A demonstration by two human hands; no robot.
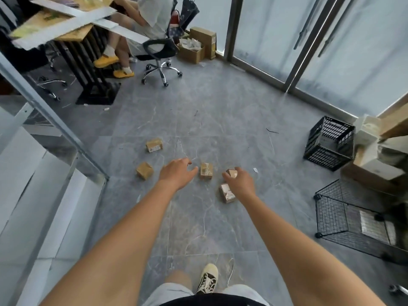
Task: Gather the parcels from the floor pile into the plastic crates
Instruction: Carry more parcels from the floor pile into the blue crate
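**Five parcels on the floor, one in your right hand's grip**

Five small cardboard parcels are lying on the grey marbled floor (220, 111). Your right hand (241, 183) is curling thumb and fingers round the taped parcel (231, 172) at the right of the group. Your left hand (176, 173) is reaching with fingers loosely spread, holding nothing, its fingertips just beside the middle parcel (206, 171). A glossy-taped parcel (227, 192) is sitting just under your right wrist; a plain brown parcel (144, 170) and a labelled parcel (154, 145) are lying to the left. A black lattice plastic crate (330, 142) is tilting against stacked boxes well to the right, with open floor between. A wire-mesh cage (344, 214) is standing nearer you.
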